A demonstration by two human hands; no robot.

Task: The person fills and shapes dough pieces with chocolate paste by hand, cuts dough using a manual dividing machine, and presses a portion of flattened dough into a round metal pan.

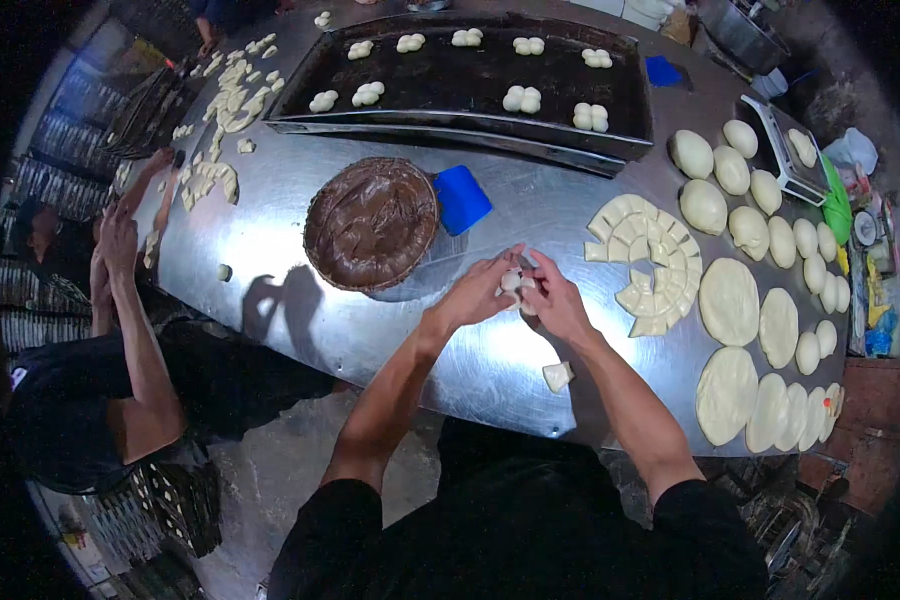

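Both my hands meet over the middle of the metal table. My left hand (478, 292) and my right hand (562, 305) are closed around a small cluster of white dough balls (513, 282), partly hidden by the fingers. One loose cut piece of dough (557, 376) lies below my right hand. Up and left of my hands is a round bowl of brown chocolate-like paste (372, 222). A blue flat scraper (461, 200) rests against its right side. To the right of my hands, cut dough pieces (652, 255) lie in a curved ring.
A black baking tray (450, 85) with several dough clusters stands at the back. Dough balls (703, 207) and flattened dough ovals (727, 395) cover the right side, near a scale (790, 150). At left a co-worker's arms (135, 290) reach toward scattered dough pieces (235, 95).
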